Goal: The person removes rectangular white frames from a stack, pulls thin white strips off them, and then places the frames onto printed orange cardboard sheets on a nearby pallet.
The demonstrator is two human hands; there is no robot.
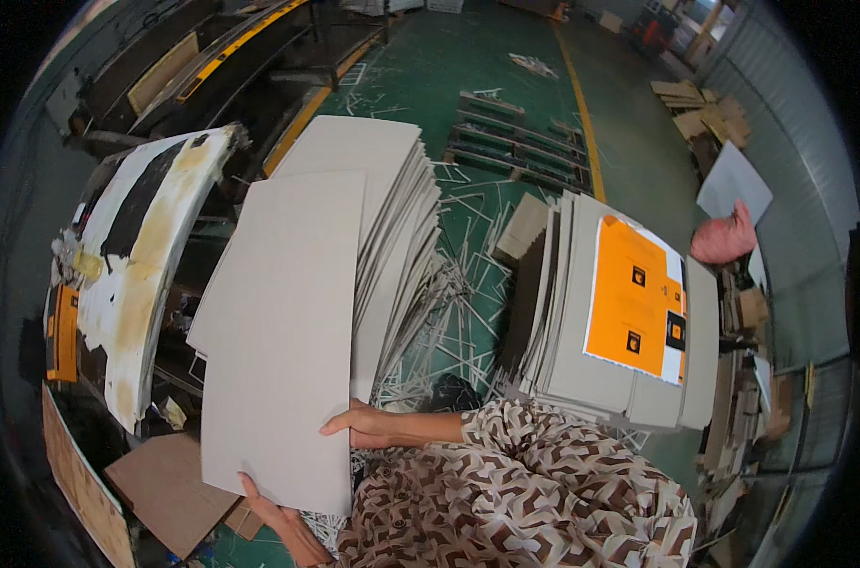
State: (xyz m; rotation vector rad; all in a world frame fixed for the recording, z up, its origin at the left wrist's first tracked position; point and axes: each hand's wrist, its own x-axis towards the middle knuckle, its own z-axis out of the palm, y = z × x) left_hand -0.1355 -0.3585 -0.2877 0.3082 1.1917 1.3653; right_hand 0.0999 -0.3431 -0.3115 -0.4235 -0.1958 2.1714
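Observation:
In front of me is a large, plain, light grey cardboard sheet, tilted, with its near end toward my body. My left hand grips its near edge from below, thumb on the face and the other fingers mostly hidden behind. My right hand holds the right edge near the lower corner, with the thumb over the face. Behind and beside the sheet rises a tall stack of similar cardboard sheets, its edges fanned unevenly. The held sheet hides much of that stack.
On my right stands another cardboard stack with an orange-and-white printed sheet on top. White trimmings litter the green floor. A dark pallet lies farther off. A worn, stained white panel and loose brown cardboard are at left.

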